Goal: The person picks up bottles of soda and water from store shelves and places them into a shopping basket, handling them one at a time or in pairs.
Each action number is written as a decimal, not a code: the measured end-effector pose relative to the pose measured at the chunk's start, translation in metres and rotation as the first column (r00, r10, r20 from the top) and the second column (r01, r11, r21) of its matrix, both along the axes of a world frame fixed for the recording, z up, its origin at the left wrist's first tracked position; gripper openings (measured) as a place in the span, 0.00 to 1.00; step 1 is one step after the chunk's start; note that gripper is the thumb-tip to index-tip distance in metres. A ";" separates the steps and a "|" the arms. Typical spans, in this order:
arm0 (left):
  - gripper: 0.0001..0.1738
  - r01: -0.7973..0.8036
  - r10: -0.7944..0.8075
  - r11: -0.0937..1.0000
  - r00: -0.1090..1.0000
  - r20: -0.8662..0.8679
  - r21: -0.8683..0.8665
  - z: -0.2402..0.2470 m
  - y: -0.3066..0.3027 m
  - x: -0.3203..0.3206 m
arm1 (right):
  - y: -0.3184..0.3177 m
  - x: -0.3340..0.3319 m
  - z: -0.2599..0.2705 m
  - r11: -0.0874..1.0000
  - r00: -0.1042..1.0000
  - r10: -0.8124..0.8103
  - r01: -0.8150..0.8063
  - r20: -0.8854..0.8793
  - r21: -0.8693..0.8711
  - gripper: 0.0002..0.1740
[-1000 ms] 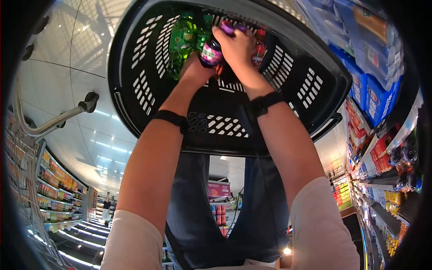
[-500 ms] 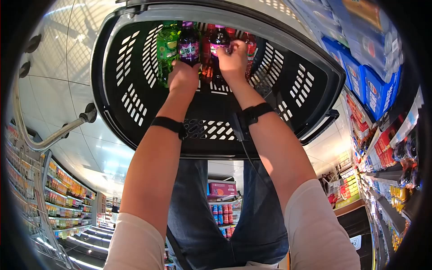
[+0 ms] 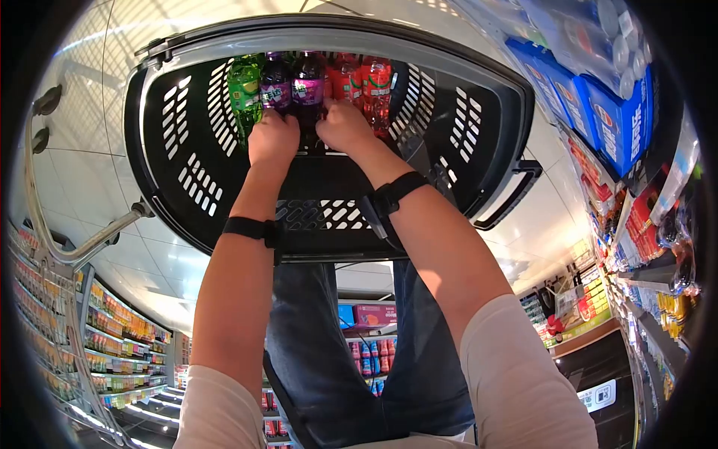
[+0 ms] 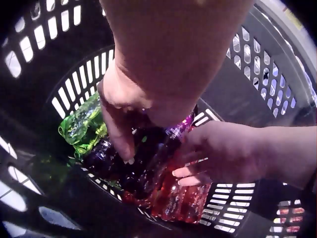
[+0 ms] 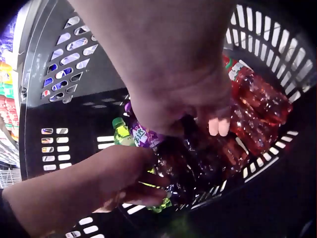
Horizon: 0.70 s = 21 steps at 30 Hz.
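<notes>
Inside a black shopping basket (image 3: 310, 243), my left hand (image 3: 274, 141) grips the lower part of a purple-labelled bottle (image 3: 276, 93) of dark drink. My right hand (image 3: 345, 127) curls at the lower right side of a second purple-labelled bottle (image 3: 307, 88), its fingertips between that bottle and the red ones. A green bottle (image 3: 244, 93) lies left of the pair. Two red bottles (image 3: 376, 78) lie to the right. In the left wrist view my left hand (image 4: 133, 99) covers much of the dark bottles; in the right wrist view my right hand (image 5: 183, 99) does.
A metal cart frame (image 3: 71, 251) stands left of the basket on the pale tiled floor. Blue drink packs (image 3: 617, 123) are stacked at the right. Stocked shelves (image 3: 123, 344) line the left side.
The second purple-labelled bottle has shifted left, beside the first. Red bottles now lie together on its right. Earlier, my right hand held this bottle farther right. The basket sits farther left in view.
</notes>
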<state>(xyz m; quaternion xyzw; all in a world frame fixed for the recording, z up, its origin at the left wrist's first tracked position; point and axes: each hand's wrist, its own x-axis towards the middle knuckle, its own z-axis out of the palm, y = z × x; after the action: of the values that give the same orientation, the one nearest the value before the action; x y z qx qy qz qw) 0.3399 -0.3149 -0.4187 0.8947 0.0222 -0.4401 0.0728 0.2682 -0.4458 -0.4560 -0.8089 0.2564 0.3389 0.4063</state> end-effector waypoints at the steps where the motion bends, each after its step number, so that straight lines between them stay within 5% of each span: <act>1: 0.21 0.017 -0.017 1.000 1.000 -0.009 0.004 0.006 -0.004 0.001 | -0.005 0.003 0.009 1.000 1.000 -0.001 0.001 0.001 -0.002 0.22; 6: 0.21 -0.018 0.009 0.996 0.994 -0.109 -0.082 0.053 -0.011 0.004 | -0.046 0.018 0.100 0.949 0.987 -0.157 0.157 -0.023 0.272 0.19; 8: 0.20 -0.001 -0.019 0.993 0.986 -0.168 -0.119 0.081 -0.017 0.008 | -0.070 0.004 0.138 0.917 0.956 -0.270 0.218 0.117 0.335 0.16; 10: 0.19 -0.081 0.043 0.979 0.980 -0.196 -0.186 0.108 -0.019 0.005 | -0.109 -0.006 0.203 0.918 0.917 -0.334 0.264 0.218 0.297 0.16; 14: 0.15 -0.033 -0.004 0.969 0.989 -0.151 -0.243 0.156 -0.024 -0.005 | -0.190 -0.050 0.312 0.837 0.847 -0.519 0.475 0.116 0.272 0.15; 18: 0.14 -0.016 -0.014 0.970 0.993 -0.119 -0.244 0.211 -0.019 -0.018 | -0.259 -0.128 0.407 0.706 0.691 -0.708 0.683 0.147 0.189 0.13; 21: 0.14 -0.092 0.057 0.953 0.990 -0.128 -0.288 0.259 -0.008 -0.022 | -0.294 -0.182 0.477 0.515 0.466 -0.850 0.832 0.245 0.204 0.11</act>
<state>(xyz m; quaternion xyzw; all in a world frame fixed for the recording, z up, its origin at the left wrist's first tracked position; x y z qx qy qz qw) 0.3181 -0.3228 -0.1595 0.8449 -0.0050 -0.4876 0.2197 0.0864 -0.7401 0.0208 -0.6089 0.5430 -0.0311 0.5774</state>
